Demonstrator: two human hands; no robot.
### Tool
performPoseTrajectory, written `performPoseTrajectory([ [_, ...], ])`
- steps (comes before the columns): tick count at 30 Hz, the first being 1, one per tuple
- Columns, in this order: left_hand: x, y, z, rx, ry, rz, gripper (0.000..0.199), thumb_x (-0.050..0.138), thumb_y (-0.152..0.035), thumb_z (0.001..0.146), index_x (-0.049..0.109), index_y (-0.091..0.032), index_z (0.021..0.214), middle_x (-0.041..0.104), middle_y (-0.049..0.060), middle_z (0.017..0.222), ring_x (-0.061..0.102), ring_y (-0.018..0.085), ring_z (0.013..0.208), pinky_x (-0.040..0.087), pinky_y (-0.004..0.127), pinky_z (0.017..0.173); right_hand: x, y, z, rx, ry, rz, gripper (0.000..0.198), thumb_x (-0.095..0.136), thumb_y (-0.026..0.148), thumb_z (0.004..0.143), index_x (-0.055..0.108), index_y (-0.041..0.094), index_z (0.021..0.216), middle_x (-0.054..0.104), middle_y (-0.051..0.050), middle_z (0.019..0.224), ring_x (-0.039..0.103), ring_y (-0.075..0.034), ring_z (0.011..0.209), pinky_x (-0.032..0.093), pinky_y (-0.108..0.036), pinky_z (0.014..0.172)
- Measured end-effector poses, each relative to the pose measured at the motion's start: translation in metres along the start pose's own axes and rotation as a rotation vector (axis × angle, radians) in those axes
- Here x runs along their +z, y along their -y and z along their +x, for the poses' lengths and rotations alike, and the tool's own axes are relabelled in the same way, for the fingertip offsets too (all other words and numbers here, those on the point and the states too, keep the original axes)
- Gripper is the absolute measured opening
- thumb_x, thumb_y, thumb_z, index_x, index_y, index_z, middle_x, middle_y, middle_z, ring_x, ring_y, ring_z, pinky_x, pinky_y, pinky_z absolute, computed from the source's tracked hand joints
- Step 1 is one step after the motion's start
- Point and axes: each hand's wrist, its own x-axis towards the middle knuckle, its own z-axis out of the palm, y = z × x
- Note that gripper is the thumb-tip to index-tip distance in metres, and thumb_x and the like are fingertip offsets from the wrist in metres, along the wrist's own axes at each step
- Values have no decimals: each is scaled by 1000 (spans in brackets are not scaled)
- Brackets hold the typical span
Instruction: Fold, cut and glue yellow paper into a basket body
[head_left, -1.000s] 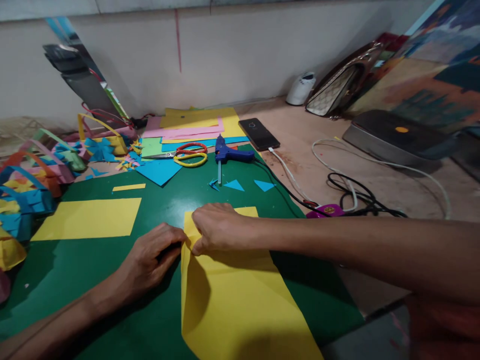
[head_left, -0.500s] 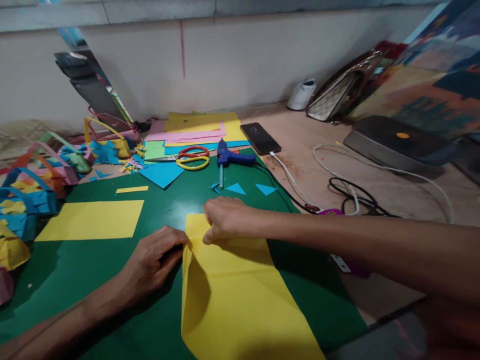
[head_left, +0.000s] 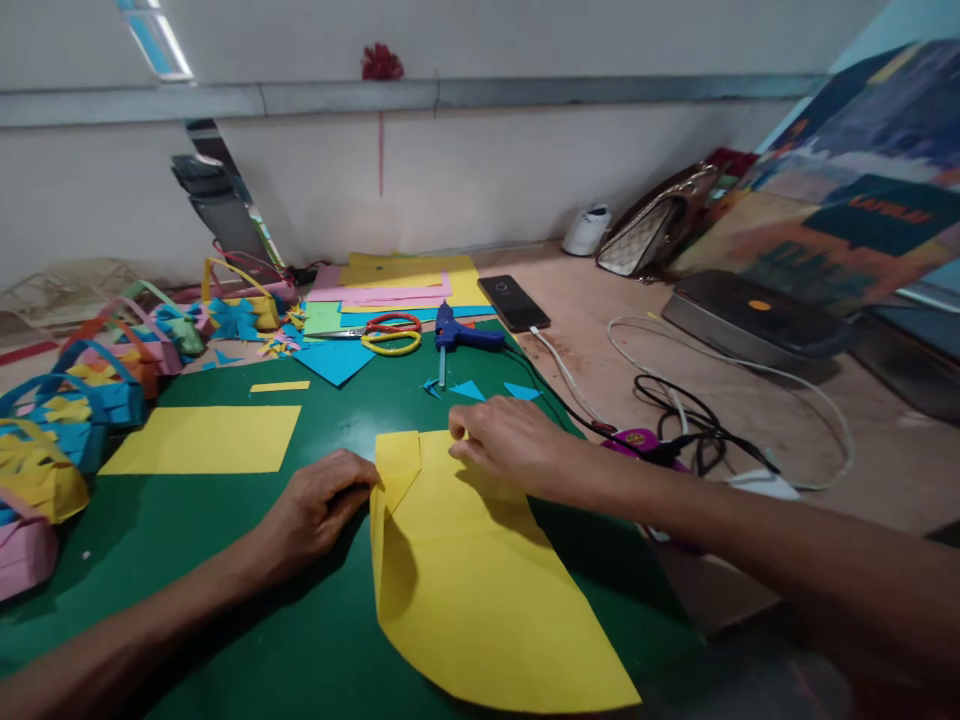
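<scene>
The left grip (head_left: 319, 505) pinches a creased, curling yellow paper sheet (head_left: 484, 590).

Orange lettering (head_left: 891, 210) (too blurred to read surely) stands on the painted board (head_left: 836, 165).

My left grip (head_left: 319, 505) pinches with bent fingers (head_left: 352, 467); my right grip (head_left: 506, 440) arches palm-down, fingers curled, its forearm (head_left: 675, 512) slanting inward.

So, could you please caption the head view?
Left hand holds a partly folded yellow paper sheet; right hand over it.
</scene>
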Motion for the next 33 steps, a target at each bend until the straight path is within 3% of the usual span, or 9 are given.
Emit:
performPoseTrajectory([
  [3,-3,0,0,-14,8,-6,18,41,-18,92,58,-16,88,64,7,83,60,15,77,48,26,67,10,-5,-27,74,-12,-51,15,50,26,89,62,18,93,68,-7,78,63,-21,73,23,-27,51],
  [8,-12,-2,1,4,95,-12,18,39,-16,93,56,-17,88,63,6,84,59,15,77,47,26,68,35,-26,-66,97,-57,31,24,42,7,84,62,19,92,68,-5,80,61,-18,70,26,-27,53],
  [12,-17,-6,6,9,199,3,20,37,-16,94,56,-17,88,63,7,89,59,16,82,46,26,72,52,-37,-82,-133,-106,250,34,45,10,86,60,22,114,67,-7,89,62,-19,81,39,-25,63],
  [15,-23,-9,15,-16,279,21,21,36,-17,95,56,-17,90,63,7,90,59,16,81,45,25,71,60,-37,-84,-233,-139,335,30,43,15,89,63,20,111,65,-7,82,61,-18,77,41,-25,65],
  [19,-37,-13,30,-32,386,74,20,40,-20,94,60,-18,94,64,4,88,59,15,78,44,23,67,67,-37,-81,-254,-198,389,30,40,10,88,68,17,95,66,-7,80,61,-18,77,43,-25,67],
  [23,-46,-21,44,-33,301,72,15,50,-20,90,64,-19,96,63,6,97,61,15,79,45,24,67,75,-42,-79,-255,-267,477,31,38,13,90,68,17,96,68,-8,79,62,-18,75,44,-26,65],
  [25,-44,-24,48,5,288,30,13,52,-20,90,65,-19,94,63,6,98,62,16,84,45,24,71,79,-43,-79,-256,-298,511,32,37,14,90,68,18,98,69,-8,78,63,-18,75,45,-27,66],
  [33,-21,-28,49,72,520,120,16,48,-13,90,63,-16,94,66,8,99,58,20,95,44,28,77,84,-40,-75,-400,-512,605,21,44,14,89,64,17,95,68,-6,78,62,-15,72,46,-25,63],
])
